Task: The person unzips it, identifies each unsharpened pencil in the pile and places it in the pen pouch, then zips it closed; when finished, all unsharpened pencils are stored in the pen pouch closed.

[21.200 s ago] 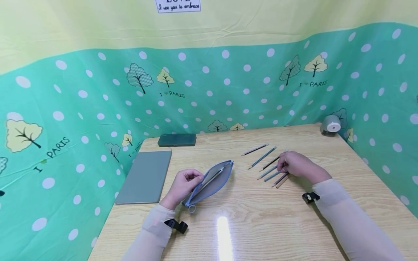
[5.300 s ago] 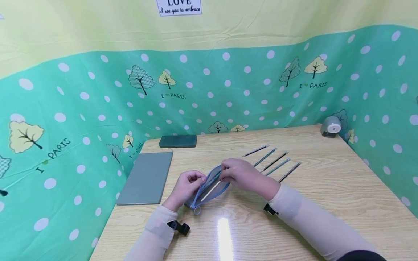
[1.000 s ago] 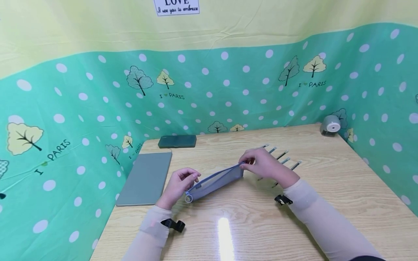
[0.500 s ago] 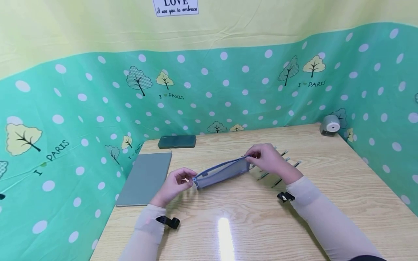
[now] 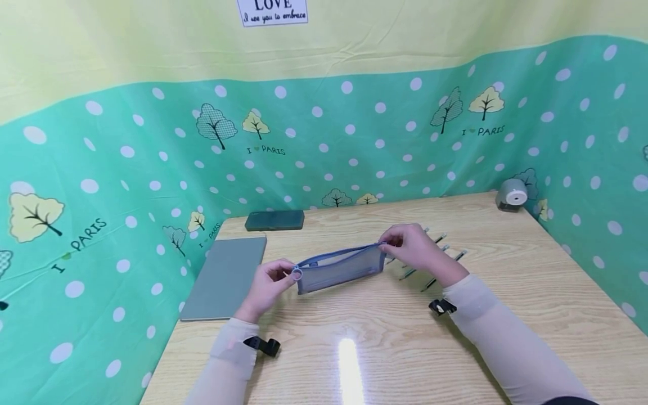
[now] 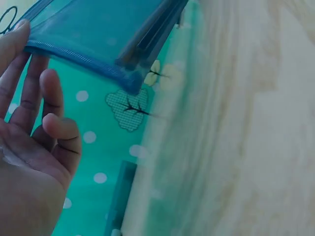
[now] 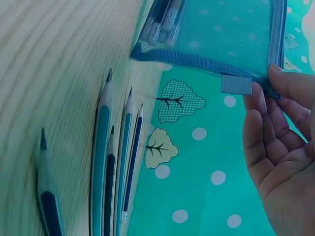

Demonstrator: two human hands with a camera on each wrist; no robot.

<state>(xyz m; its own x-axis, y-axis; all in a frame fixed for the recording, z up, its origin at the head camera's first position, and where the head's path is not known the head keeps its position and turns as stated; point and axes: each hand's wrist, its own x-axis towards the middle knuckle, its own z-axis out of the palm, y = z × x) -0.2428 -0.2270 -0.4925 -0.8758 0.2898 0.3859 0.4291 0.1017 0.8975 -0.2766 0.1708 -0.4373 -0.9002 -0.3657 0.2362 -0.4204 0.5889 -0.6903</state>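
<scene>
A blue mesh zip pencil case (image 5: 341, 270) hangs level just above the table, stretched between both hands. My left hand (image 5: 268, 284) pinches its upper left corner, next to the zip's ring pull (image 5: 297, 274). At the upper right corner, my right hand (image 5: 412, 247) pinches the end by the zip, near a small fabric tab (image 7: 236, 84). The mouth along the top looks partly unzipped. Through the mesh, several pencils (image 7: 165, 22) show lying along the bottom. More pencils (image 5: 431, 282) lie on the table beneath and beyond the right hand, partly hidden by it.
A grey notebook (image 5: 223, 278) lies on the left of the wooden table (image 5: 405, 349). Behind it sits a dark green box (image 5: 274, 220). A pencil sharpener (image 5: 512, 195) stands in the far right corner. A polka-dot cloth (image 5: 349, 129) encloses the back and sides.
Earlier, the right hand moved pencils from the table into the case; fewer lie there now. Within the last second, it drew the case rightward and up, and the left hand took its left corner.
</scene>
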